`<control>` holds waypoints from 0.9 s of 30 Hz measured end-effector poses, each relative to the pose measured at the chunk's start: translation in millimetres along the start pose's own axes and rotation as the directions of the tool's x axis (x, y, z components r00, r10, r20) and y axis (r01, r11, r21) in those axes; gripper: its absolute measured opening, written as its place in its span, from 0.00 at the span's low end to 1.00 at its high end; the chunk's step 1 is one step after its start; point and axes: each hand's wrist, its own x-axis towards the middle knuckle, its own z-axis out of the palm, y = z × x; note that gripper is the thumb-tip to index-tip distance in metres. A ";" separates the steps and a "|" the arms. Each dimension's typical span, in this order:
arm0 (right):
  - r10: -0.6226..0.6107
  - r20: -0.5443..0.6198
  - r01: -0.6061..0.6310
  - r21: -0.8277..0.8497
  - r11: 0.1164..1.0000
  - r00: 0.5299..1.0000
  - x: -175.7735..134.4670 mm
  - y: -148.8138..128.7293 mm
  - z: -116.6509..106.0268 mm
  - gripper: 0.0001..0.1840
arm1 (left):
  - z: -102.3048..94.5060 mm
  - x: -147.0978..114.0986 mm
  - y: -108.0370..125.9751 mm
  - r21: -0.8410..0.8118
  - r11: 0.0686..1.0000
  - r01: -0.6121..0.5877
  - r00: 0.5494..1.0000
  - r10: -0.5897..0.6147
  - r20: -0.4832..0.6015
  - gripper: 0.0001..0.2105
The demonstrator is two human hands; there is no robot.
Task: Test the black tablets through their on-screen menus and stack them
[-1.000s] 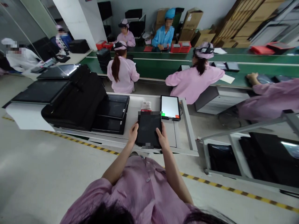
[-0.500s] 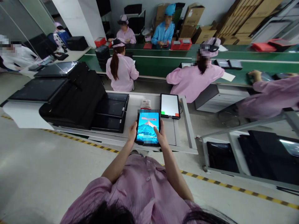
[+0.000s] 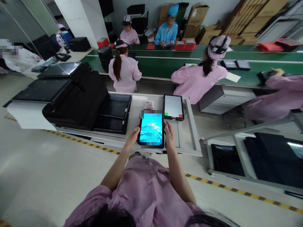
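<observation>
A black-framed tablet (image 3: 151, 130) with a lit blue mountain picture is held upright in portrait over the cart's front edge. My left hand (image 3: 133, 135) grips its left side, thumb along the frame. On the opposite edge my right hand (image 3: 169, 136) is closed around the side, thumb off the screen; its fingers behind are hidden. Just beyond, to the right, lies a second tablet (image 3: 173, 106) with a white screen and green and red corner patches. A small white-and-red packet (image 3: 149, 104) sits behind the held tablet.
Stacked dark tablets (image 3: 112, 119) and a large black pile (image 3: 78, 97) fill the cart's (image 3: 195, 138) left part. Co-workers sit at a green bench (image 3: 151, 63) ahead. Another rack (image 3: 239, 157) with black items stands at right. Striped tape (image 3: 227, 188) crosses the floor.
My right thumb has moved from over the screen to the tablet's right edge. The small overlay and text on the screen are gone, leaving a brighter mountain picture.
</observation>
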 end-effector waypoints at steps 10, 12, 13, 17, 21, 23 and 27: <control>-0.029 0.215 0.080 -0.236 0.968 0.976 -53.1 -4.3 -17.0 0.55 | -26.7 -33.1 -1.2 0.224 0.974 -0.027 0.954 -0.042 0.297 0.60; -0.057 0.257 0.123 -0.251 0.960 0.965 -55.1 -3.2 -21.5 0.58 | -27.5 -33.3 0.9 0.244 0.969 -0.040 0.955 -0.035 0.293 0.61; -0.070 0.277 0.143 -0.253 0.957 0.958 -55.0 -2.0 -23.6 0.59 | -27.3 -33.3 1.9 0.246 0.968 -0.042 0.957 -0.032 0.288 0.61; -0.092 0.339 0.184 -0.249 0.951 0.936 -53.0 2.6 -29.9 0.62 | -25.1 -34.0 3.7 0.245 0.969 -0.029 0.964 -0.038 0.263 0.58; -0.123 0.379 0.226 -0.241 0.944 0.917 -53.4 0.7 -31.7 0.65 | -25.0 -34.3 1.2 0.218 0.975 -0.031 0.964 -0.028 0.265 0.58; -0.135 0.397 0.240 -0.227 0.944 0.908 -54.4 -2.9 -30.9 0.65 | -25.5 -33.9 -1.0 0.212 0.977 -0.035 0.963 -0.024 0.270 0.58; -0.137 0.412 0.231 -0.187 0.955 0.901 -55.9 -7.8 -27.4 0.65 | -26.1 -33.2 -5.0 0.218 0.975 -0.034 0.959 -0.030 0.280 0.58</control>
